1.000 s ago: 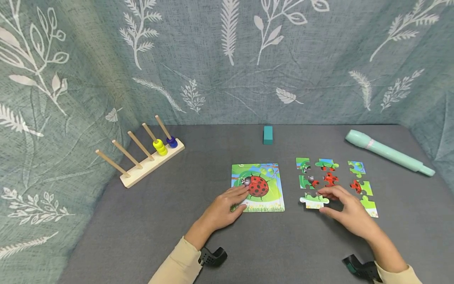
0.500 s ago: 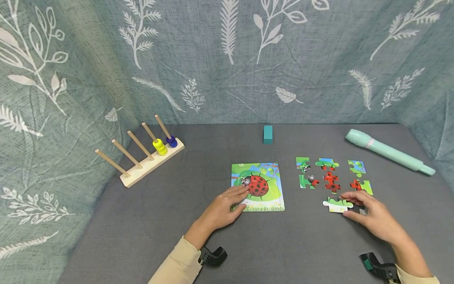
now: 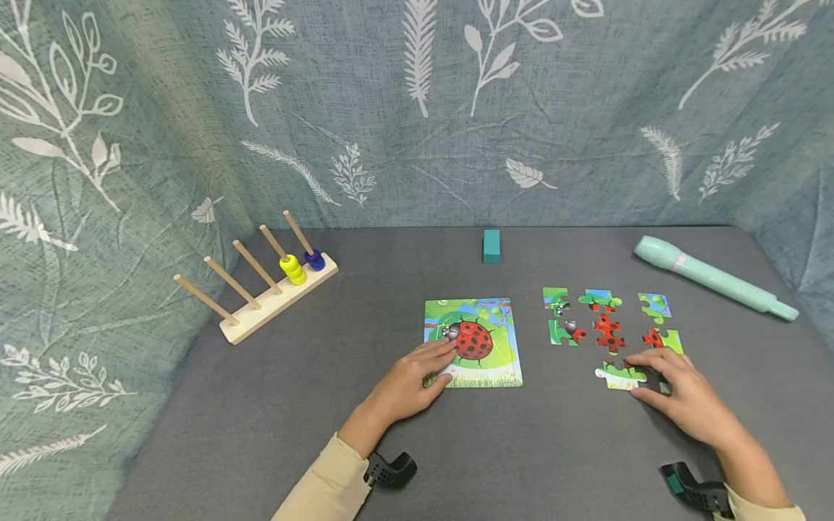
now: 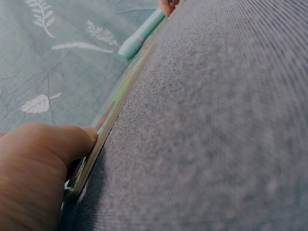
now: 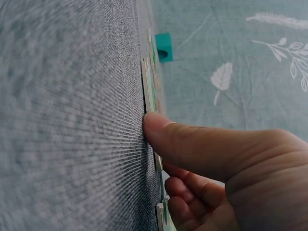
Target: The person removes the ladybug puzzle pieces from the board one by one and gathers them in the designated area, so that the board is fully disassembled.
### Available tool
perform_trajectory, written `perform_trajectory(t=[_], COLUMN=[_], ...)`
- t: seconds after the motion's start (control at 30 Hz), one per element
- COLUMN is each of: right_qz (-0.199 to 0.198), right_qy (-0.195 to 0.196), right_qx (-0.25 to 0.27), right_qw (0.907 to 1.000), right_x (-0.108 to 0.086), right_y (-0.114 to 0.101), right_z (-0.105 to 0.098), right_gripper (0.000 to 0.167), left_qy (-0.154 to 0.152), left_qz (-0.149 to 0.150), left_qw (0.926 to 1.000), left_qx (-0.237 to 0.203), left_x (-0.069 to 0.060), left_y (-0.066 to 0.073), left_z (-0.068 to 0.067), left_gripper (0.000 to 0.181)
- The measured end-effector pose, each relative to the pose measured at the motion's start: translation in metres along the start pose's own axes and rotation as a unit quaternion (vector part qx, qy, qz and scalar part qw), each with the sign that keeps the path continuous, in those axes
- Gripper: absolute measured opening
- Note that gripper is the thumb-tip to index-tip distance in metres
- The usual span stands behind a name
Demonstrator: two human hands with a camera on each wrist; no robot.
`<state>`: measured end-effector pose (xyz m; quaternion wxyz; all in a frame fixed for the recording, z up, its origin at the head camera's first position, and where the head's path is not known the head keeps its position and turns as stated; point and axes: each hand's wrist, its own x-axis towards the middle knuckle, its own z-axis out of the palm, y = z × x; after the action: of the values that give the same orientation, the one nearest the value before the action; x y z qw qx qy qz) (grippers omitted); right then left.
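My left hand (image 3: 407,380) rests on the lower left of a ladybug picture board (image 3: 491,369), fingers extended over it and thumb along its near edge. In the left wrist view, the thumb (image 4: 72,142) lies over the board's edge. My right hand (image 3: 680,398) pinches a green-and-white puzzle piece (image 3: 619,378) by its right side. It sits just below the red spotted piece (image 3: 609,334), low at the cloth. The right thumb (image 5: 166,130) is against that piece's edge. Behind the right fingers, another corner piece is mostly hidden.
More loose pieces, such as a green corner (image 3: 556,300) and a blue-green corner (image 3: 654,306), lie in rough rows. A mint tube (image 3: 717,278) is at back right, a teal block (image 3: 491,247) at back centre, a wooden peg stand (image 3: 280,300) with yellow and blue beads at left.
My right hand has carried the green-and-white piece rightward, from under the left column to below the red spotted piece, then nearly stopped. The left hand has stayed on the board.
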<state>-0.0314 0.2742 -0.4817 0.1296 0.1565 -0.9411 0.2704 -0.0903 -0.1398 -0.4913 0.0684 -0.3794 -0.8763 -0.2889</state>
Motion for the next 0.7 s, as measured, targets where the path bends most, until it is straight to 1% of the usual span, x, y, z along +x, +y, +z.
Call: perform_trajectory(t=[0.2,0.37,0.53,0.7], right_qz=[0.008,0.015,0.012,0.009], right_qy=[-0.004,-0.002,0.005,0.006], right_qx=[0.007,0.029,0.053,0.07], right_qw=[0.9999,0.9995,0.9985,0.9975], right_x=[-0.0014,-0.0023,-0.0005,0.003], right_y=[-0.0008,-0.0014,-0.0033,-0.0087], right_z=[0.0,0.0003,-0.0007,-0.0027], right_gripper=[0.045,0.05,0.055,0.057], left_qy=[-0.002,-0.002,0.003,0.01], left_qz=[-0.002,0.0,0.005,0.008], left_qw=[1.0,1.0,1.0,0.9999], left_qx=[0.005,0.007,0.006,0.006], left_x=[-0.0006,-0.0011,-0.0004,0.0001], left_y=[0.0004,0.0003,0.0005,0.0007], left_z=[-0.0003,-0.0004,-0.0007,-0.0007], left_gripper=[0.041,0.04,0.04,0.04])
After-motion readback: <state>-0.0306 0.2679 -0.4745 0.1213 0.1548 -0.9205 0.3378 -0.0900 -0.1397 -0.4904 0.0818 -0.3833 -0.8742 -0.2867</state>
